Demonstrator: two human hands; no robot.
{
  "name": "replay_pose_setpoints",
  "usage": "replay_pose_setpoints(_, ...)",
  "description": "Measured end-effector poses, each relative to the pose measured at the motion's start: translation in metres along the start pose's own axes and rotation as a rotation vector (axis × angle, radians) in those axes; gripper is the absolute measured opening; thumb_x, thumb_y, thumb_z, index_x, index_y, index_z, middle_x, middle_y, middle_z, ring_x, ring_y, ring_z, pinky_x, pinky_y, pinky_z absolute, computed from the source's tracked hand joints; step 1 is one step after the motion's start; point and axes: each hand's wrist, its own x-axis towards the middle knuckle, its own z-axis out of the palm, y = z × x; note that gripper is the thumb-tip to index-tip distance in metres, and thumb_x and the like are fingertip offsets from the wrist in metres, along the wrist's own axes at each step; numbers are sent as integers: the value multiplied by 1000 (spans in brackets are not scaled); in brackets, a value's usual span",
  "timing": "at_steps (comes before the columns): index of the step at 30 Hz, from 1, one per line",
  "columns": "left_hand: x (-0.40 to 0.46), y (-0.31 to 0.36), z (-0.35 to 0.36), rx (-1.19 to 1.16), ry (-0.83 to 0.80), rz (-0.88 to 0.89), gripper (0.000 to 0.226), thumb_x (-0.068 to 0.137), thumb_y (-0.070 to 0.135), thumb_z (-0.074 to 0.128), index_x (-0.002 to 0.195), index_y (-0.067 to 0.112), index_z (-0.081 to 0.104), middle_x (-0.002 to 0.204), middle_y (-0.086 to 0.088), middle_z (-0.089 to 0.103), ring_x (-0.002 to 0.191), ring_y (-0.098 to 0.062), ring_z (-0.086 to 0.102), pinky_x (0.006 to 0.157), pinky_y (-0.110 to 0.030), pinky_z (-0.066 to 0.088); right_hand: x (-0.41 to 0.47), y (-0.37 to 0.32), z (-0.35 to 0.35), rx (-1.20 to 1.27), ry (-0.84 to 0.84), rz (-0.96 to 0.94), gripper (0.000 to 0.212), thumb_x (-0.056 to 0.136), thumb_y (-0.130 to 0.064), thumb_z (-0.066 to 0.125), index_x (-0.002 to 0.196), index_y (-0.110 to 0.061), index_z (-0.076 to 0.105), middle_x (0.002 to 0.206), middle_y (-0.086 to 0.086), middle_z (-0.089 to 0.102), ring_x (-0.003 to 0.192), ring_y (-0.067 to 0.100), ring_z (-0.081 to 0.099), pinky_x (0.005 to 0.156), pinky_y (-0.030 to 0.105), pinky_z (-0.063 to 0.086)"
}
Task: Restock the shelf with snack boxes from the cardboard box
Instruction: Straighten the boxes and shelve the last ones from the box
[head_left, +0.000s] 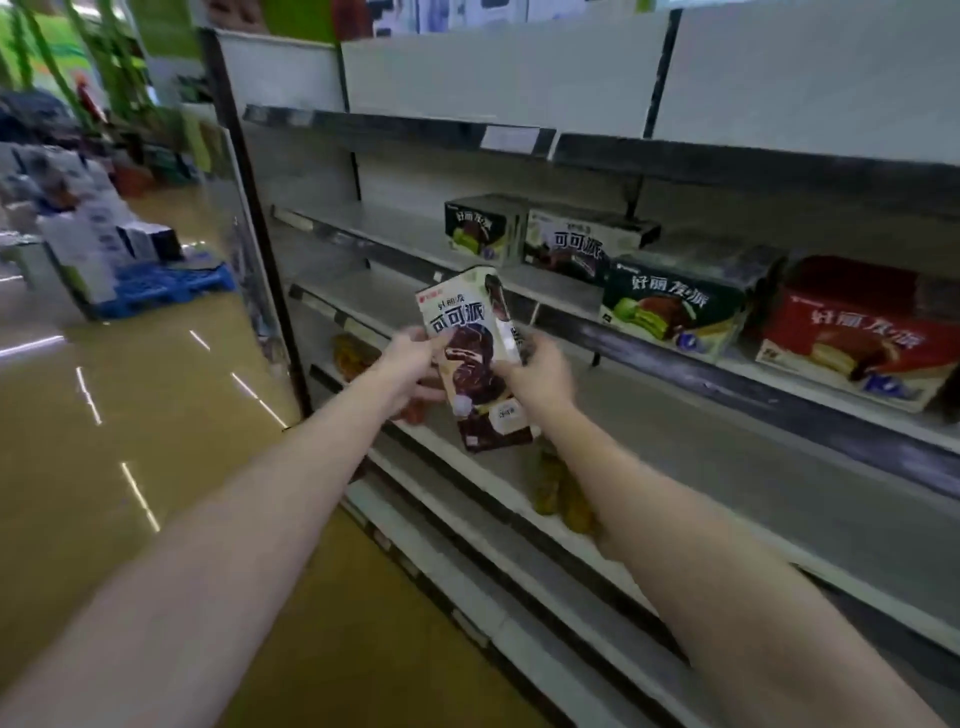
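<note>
We face a grey shelf (675, 441) unit in a shop aisle with a glossy yellow floor (130, 441). Much of the shelf board lies bare left of four snack boxes: two green (480, 228) (675, 306), one cocoa (576, 247), one red (852, 338). Our left hand (410, 364) and right hand (540, 374) each grip the upright cocoa box (478, 353), held in front of the shelf edge.

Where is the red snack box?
In the head view, the red snack box sits far right on the shelf, beside a dark green box.
</note>
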Motion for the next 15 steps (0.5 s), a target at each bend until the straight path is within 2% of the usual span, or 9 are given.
replay_pose_setpoints(2, 22, 16, -11, -50, 31, 14, 52, 94, 41, 64, 135, 21, 41, 105, -3, 65, 94, -26, 67, 84, -52, 57, 16, -15, 7, -118, 61, -45, 57, 81, -27, 78, 134, -22, 56, 124, -4, 66, 111, 18, 63, 93, 43, 53)
replay_pose_setpoints(4, 47, 29, -24, -21, 70, 53, 59, 90, 48, 67, 136, 27, 37, 105, -1, 64, 92, -25, 68, 72, -42, 59, 31, -29, 9, -228, 141, -80, 56, 83, -30, 76, 135, -25, 55, 127, -4, 66, 116, 20, 61, 97, 42, 50)
replay_pose_setpoints(6, 74, 46, -34, 0, 31, 104, 66, 86, 47, 71, 139, 31, 35, 119, -3, 62, 97, -26, 66, 66, -40, 59, 49, -42, 11, -287, 188, -100, 53, 86, -32, 73, 135, -27, 56, 126, -3, 67, 115, 21, 62, 95, 40, 51)
replay_pose_setpoints(8, 101, 65, -38, -10, 1, 145, 72, 83, 47, 72, 143, 32, 36, 130, -4, 58, 105, -27, 64, 75, -44, 60, 71, -56, 10, -255, 208, -133, 51, 89, -29, 70, 138, -24, 56, 128, -1, 66, 114, 21, 63, 93, 36, 52)
replay_pose_setpoints(11, 147, 86, -40, 19, 6, 245, 57, 88, 41, 70, 137, 22, 49, 117, -1, 64, 99, -21, 66, 86, -41, 57, 103, -76, 10, -275, 241, -202, 51, 92, -22, 68, 141, -18, 53, 136, 3, 61, 121, 22, 59, 99, 38, 51)
replay_pose_setpoints(13, 176, 94, -38, 56, -47, 298, 51, 89, 45, 67, 132, 19, 56, 122, -1, 66, 107, -25, 65, 92, -48, 55, 123, -89, 8, -430, 262, -214, 47, 93, -20, 66, 139, -21, 56, 128, 4, 66, 114, 23, 63, 94, 38, 53)
replay_pose_setpoints(14, 186, 97, -35, 82, -78, 319, 53, 90, 47, 64, 133, 17, 56, 128, -1, 64, 113, -26, 63, 96, -46, 53, 132, -94, 6, -505, 263, -197, 44, 93, -19, 64, 136, -21, 58, 119, 6, 70, 107, 24, 65, 89, 37, 55)
replay_pose_setpoints(15, 193, 101, -32, 117, -104, 335, 52, 94, 44, 60, 136, 14, 55, 131, -1, 61, 117, -24, 60, 97, -37, 50, 142, -97, 4, -559, 260, -182, 39, 94, -18, 62, 133, -22, 61, 112, 7, 72, 101, 25, 66, 86, 37, 56)
